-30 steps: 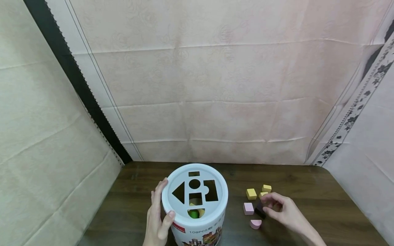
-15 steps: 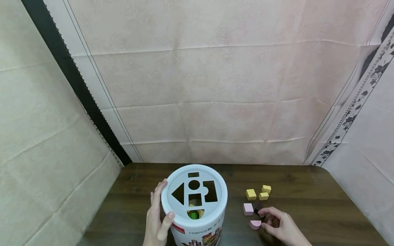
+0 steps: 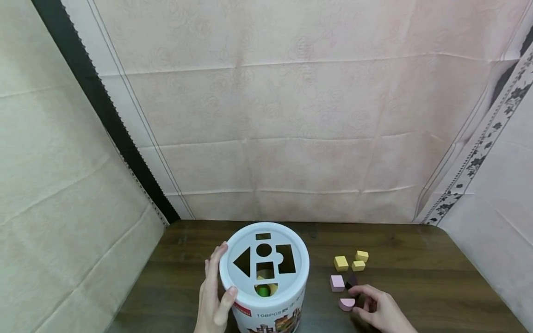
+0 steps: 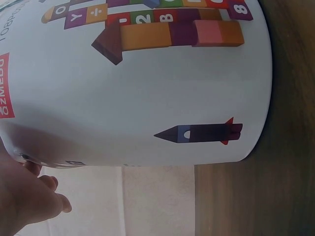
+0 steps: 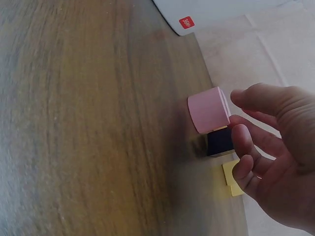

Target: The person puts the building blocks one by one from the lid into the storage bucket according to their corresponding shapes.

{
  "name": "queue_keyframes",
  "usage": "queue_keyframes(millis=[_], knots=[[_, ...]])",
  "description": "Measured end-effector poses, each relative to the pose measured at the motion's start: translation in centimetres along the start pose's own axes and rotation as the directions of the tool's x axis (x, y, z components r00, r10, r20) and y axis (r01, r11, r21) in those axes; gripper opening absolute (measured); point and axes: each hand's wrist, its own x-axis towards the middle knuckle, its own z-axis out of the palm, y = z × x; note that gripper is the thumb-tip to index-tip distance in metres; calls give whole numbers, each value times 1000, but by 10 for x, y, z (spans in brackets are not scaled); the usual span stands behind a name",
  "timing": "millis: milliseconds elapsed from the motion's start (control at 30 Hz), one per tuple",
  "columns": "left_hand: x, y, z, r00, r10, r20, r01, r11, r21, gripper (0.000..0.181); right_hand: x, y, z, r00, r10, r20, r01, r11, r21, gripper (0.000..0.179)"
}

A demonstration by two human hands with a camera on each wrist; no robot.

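Observation:
My left hand (image 3: 215,291) grips the side of a white shape-sorter bucket (image 3: 266,317), fingers on the far left and thumb near the front rim. Its light blue lid (image 3: 237,240) has variously shaped holes, with green and yellow pieces visible below. At the right, my right hand (image 3: 376,310) hovers with thumb and fingertips apart beside a pink half-round block (image 3: 346,304); whether they touch it is unclear. A dark block (image 3: 351,280) lies just beyond the fingers, partly hidden. In the right wrist view, the pink half-round block (image 5: 207,110) stands before the parted thumb and fingers.
A pink cube-like block (image 3: 337,283) lies left of the dark one. Three yellow blocks (image 3: 341,263) sit farther back. Everything stands on a brown wooden table (image 3: 399,249), with pale cloth (image 3: 291,115) hanging behind and at both sides.
My right hand has moved off the dark block and toward me, to the pink half-round block. A yellow block behind it is now uncovered. The left hand stays on the bucket.

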Motion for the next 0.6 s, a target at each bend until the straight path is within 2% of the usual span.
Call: queue_keyframes(millis=[167, 300, 600], knots=[[1, 1, 0, 1000, 6, 0, -6, 1000, 3, 71, 0, 1, 0, 999, 24, 31, -25, 1000, 11, 37], [1, 2, 1, 1000, -15, 3, 15, 1000, 6, 71, 0, 2, 2, 998, 41, 45, -42, 999, 19, 34], [0, 3, 0, 999, -39, 4, 39, 999, 9, 71, -2, 7, 11, 999, -4, -36, 3, 999, -46, 36]])
